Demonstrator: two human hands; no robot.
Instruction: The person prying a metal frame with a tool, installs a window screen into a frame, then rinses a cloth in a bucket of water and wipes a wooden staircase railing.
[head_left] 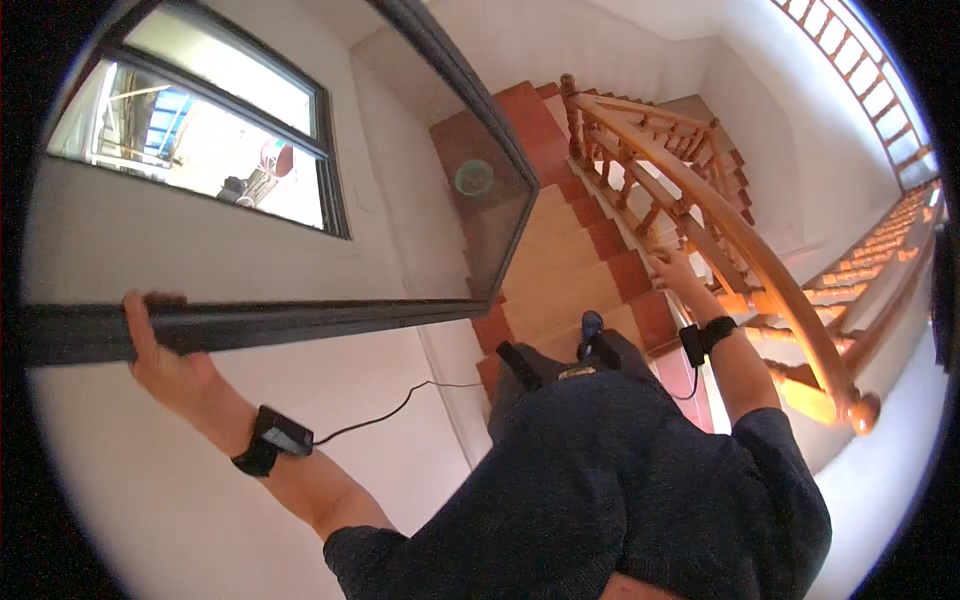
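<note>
Two hands (172, 376), one at frame edge (330, 322)

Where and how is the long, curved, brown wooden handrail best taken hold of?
I would grip the handrail over its top, near mid-length, coming from the left with the bare right hand. Its slender bar runs above turned wooden balusters, and that hand is on its left.

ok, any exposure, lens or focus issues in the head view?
Head view, exposure: window partly blown out, dark shirt losing detail; head view, lens: black fisheye rim, upper-right railing looks bowed; head view, focus: left hand looks slightly soft, cause unclear.
</note>
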